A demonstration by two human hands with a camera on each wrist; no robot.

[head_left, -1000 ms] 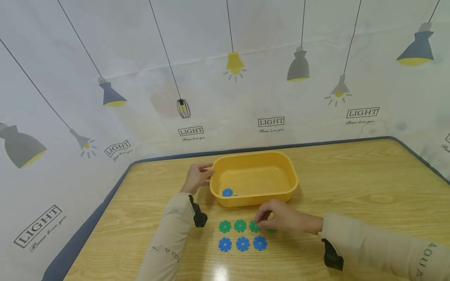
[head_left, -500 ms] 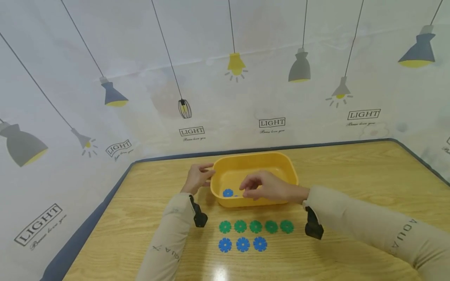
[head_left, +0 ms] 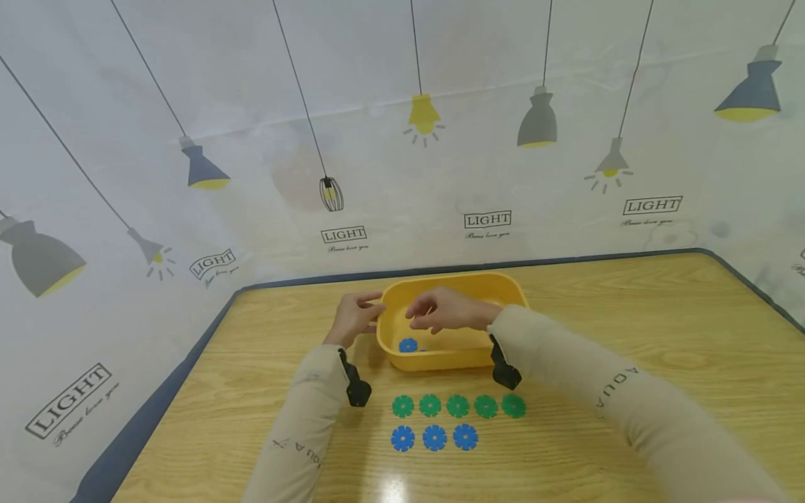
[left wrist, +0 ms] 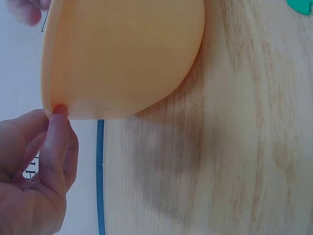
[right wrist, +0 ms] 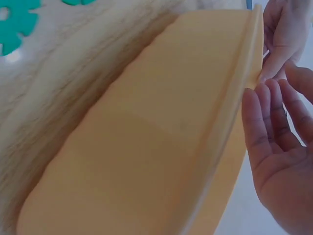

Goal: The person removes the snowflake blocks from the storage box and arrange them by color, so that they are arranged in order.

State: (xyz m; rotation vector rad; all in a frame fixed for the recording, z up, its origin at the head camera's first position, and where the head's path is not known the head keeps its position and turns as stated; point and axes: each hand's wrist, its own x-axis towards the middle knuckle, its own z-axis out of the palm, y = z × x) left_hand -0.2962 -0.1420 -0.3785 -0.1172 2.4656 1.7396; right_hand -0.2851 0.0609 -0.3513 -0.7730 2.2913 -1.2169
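Observation:
My left hand pinches the left rim of a yellow plastic tub; the left wrist view shows its fingers at the rim. Over the tub's inside hangs my right hand, its fingers loosely bent, with nothing visible between them. Inside, near the front left corner, lies a blue notched disc; the edge of another blue piece shows beside it, mostly hidden by the front wall. On the table before the tub lie a row of several green notched discs and a row of three blue notched discs.
The wooden table has a dark blue edge strip along its back and sides. Behind it rises a pale wall covering printed with hanging lamps. Each forearm carries a black wrist device under the sleeve cuff.
My right hand has left the green row, where all the discs now show, and moved up and left into the space above the tub. My left hand has stayed at the rim.

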